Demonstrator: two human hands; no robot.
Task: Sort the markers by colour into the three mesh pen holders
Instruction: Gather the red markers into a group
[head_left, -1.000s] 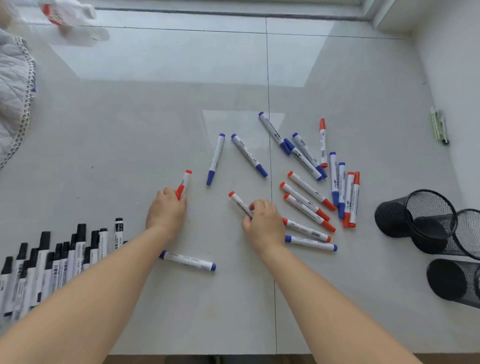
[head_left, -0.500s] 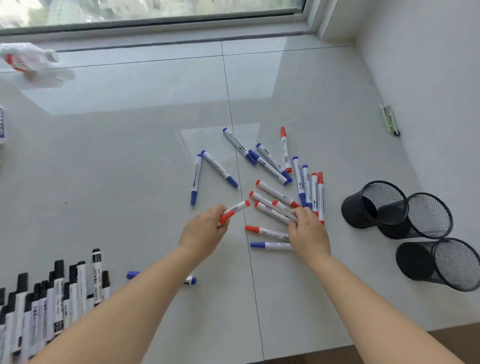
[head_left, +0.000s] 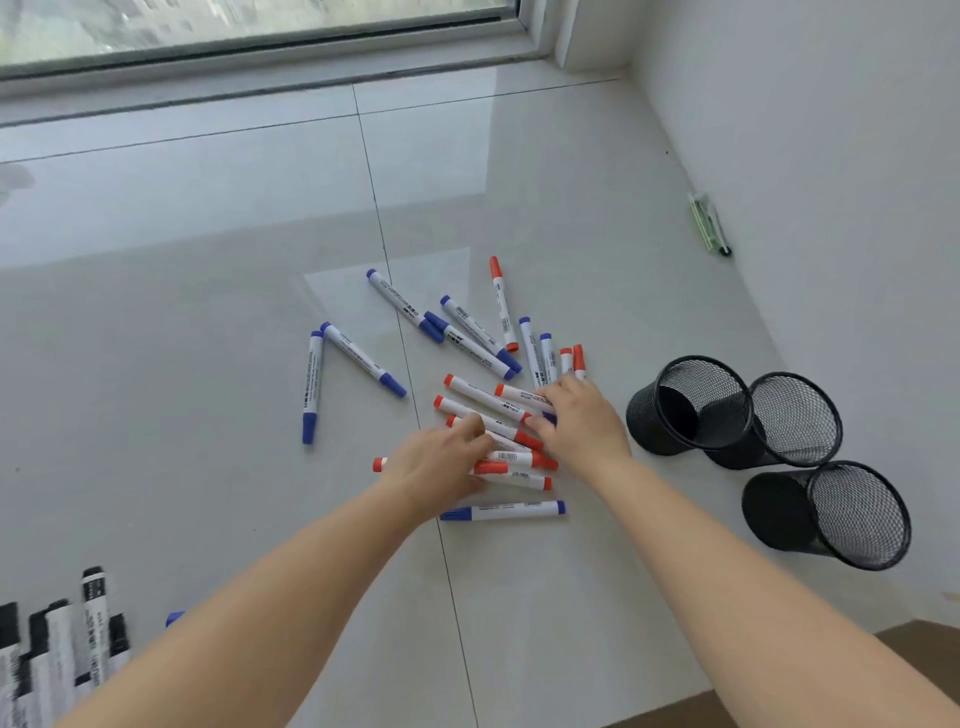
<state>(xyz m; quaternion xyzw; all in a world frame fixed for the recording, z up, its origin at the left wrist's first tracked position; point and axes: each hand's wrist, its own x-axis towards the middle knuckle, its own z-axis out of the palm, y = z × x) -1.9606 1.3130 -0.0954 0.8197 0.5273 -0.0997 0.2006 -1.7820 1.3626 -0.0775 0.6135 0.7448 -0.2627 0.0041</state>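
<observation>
Several red-capped markers (head_left: 488, 400) lie bunched on the pale tiled surface. My left hand (head_left: 441, 467) is closed over one red marker (head_left: 380, 464), whose ends stick out on both sides. My right hand (head_left: 582, 421) lies flat with spread fingers on the right ends of the bunch. Blue-capped markers (head_left: 363, 358) are scattered to the left and behind, and one blue marker (head_left: 504, 510) lies just in front of my hands. Three black mesh pen holders (head_left: 691, 405) (head_left: 789, 421) (head_left: 831, 514) lie tipped on their sides at the right, apparently empty. Black-capped markers (head_left: 52, 660) are lined up at bottom left.
A white wall runs along the right, with a small green-and-black object (head_left: 709, 223) lying at its foot. A window frame (head_left: 260, 57) closes the far side. The surface's front edge (head_left: 909, 649) shows at bottom right. A blue cap (head_left: 175, 618) peeks out beside my left forearm.
My left hand carried its red marker rightward into the red bunch. My right hand slid further right over the markers, pushing them together. The view swung to the right.
</observation>
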